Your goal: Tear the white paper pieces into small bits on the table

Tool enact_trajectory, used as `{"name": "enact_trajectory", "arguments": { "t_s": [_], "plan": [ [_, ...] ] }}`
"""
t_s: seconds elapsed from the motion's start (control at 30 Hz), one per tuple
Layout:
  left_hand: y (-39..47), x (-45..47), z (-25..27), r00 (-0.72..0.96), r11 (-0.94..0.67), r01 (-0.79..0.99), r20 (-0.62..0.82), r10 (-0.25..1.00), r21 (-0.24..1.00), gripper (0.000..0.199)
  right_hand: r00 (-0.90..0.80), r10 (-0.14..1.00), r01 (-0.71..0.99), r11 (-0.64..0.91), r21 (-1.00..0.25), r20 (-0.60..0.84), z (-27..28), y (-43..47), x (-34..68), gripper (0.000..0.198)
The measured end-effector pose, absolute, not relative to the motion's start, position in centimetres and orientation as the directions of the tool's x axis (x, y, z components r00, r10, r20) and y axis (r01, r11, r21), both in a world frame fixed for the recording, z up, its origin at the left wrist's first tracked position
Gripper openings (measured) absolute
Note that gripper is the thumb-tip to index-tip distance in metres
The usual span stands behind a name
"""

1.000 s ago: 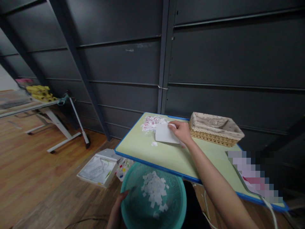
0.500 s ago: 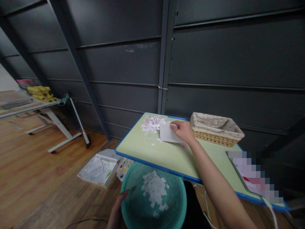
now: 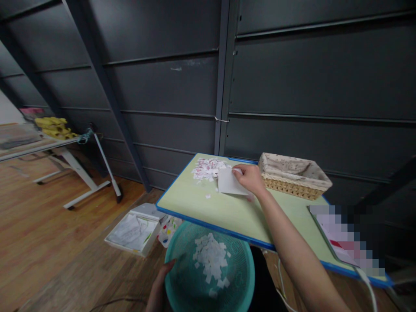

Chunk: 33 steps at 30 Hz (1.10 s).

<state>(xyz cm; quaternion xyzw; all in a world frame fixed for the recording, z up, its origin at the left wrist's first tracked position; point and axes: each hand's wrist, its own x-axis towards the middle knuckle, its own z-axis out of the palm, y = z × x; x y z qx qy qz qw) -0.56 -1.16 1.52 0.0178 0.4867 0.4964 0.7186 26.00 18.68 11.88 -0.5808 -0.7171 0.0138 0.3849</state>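
My right hand [image 3: 248,178] pinches a white sheet of card or stiff paper [image 3: 229,182] just above the table. The card's left edge is beside a pile of small white and pinkish paper pieces [image 3: 208,168]. One loose scrap [image 3: 208,196] lies nearer the table's front edge. Below, my left hand [image 3: 165,273] grips the left rim of a round green plastic basket [image 3: 238,277], thumb over the edge. White paper squares [image 3: 211,255] are heaped inside that basket.
A pale green table [image 3: 182,201] with blue edging bears a cloth-lined woven basket [image 3: 292,190] and a flat device [image 3: 334,234] with a white cable. An open white box [image 3: 130,234] sits on the floor. Another table [image 3: 65,143] stands left, and a dark panelled wall [image 3: 162,95] rises behind.
The view has shifted very slightly. Both hands keep their holds, and the card and basket stay practically where they were.
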Motion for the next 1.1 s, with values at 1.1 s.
{"name": "enact_trajectory", "arguments": {
  "t_s": [1.1],
  "plan": [
    [-1.6, 0.2, 2.4, -0.036, 0.472, -0.674, -0.663, 0.748, 0.568, 0.059, 0.002, 0.886, 0.717, 0.322, -0.618, 0.463, 11.5, 20.1, 28.5, 0.029]
  ]
}}
